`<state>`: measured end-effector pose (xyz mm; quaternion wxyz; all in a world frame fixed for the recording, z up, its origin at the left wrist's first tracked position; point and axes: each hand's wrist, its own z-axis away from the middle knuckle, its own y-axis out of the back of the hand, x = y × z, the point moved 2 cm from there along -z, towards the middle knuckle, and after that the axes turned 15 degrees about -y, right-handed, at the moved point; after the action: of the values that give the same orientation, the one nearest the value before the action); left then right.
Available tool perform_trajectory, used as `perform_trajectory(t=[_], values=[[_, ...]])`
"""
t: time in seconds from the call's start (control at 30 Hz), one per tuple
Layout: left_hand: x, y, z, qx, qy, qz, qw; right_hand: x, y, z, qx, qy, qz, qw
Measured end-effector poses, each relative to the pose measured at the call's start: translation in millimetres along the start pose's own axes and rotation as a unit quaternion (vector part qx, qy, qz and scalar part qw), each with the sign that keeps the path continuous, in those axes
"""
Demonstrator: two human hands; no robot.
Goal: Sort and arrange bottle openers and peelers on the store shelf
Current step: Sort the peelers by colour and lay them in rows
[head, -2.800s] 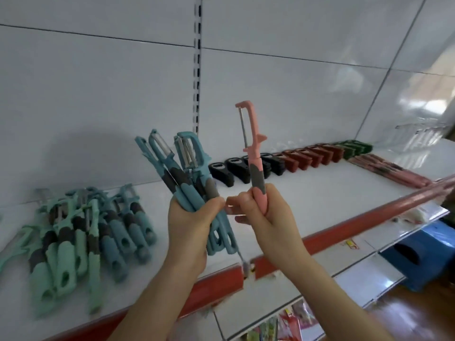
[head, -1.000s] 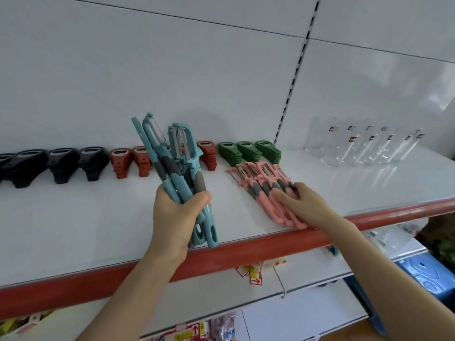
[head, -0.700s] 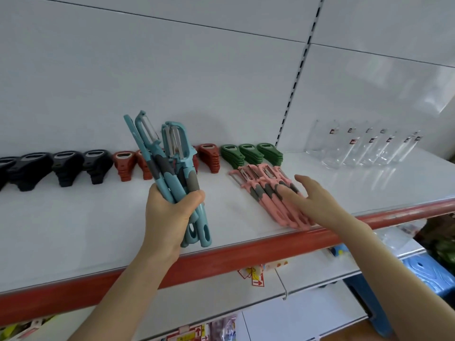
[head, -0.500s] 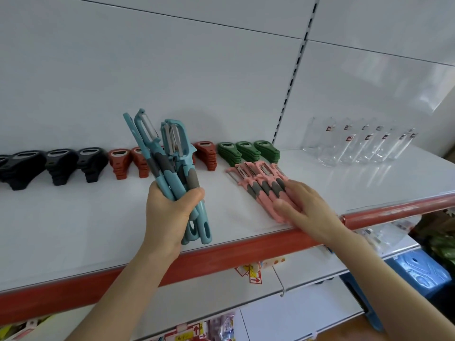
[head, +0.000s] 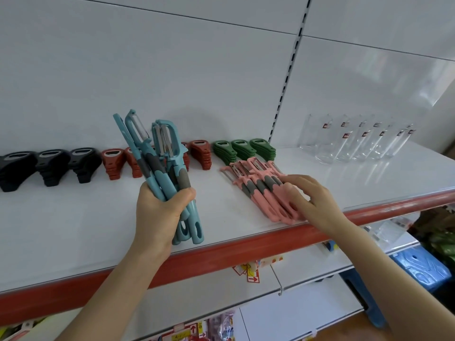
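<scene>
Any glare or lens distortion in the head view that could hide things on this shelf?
Head view: glare whitens the back panel at upper right and sheens the shelf under the faint clear glasses; the wide lens bows the red shelf edge; a soft shadow sits behind the blue peelers in the left hand; pink peelers read clearly.

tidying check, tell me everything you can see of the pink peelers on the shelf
The pink peelers are several plastic-looking tools with grey grip patches and metal blades at their far ends. They lie flat, side by side and partly overlapping, angled on the white shelf near its red front edge, just in front of the green bottle openers. The right hand rests its fingers on their handles.
</scene>
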<state>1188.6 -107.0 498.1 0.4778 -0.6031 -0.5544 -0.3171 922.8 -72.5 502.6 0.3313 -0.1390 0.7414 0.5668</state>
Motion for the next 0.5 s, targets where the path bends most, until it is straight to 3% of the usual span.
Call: perform_trajectory(t=[0.13, 0.2, 0.33, 0.43, 0.5], values=[[-4.8, -3.6, -2.1, -0.023, -0.004, 0.0, 1.0, -14.1, 6.1, 5.6, 0.039, 0.005, -0.034, 0.999], [-4.8, -6.9, -1.8, -0.031, -0.012, -0.014, 0.999, -40.7, 0.0, 9.7, 0.019, 0.015, -0.083, 0.996], [1.5, -9.3, -1.9, -0.067, -0.044, -0.045, 0.996, -98.2, -19.7, 9.3, -0.114, 0.018, -0.156, 0.981], [6.8, -8.9, -1.8, -0.11, -0.093, -0.083, 0.986, -129.3, -38.2, 5.4, -0.263, 0.002, -0.252, 0.931], [6.1, -8.5, -0.9, -0.137, -0.114, -0.102, 0.979, -142.9, -51.6, 4.9, -0.305, 0.03, -0.299, 0.904]])
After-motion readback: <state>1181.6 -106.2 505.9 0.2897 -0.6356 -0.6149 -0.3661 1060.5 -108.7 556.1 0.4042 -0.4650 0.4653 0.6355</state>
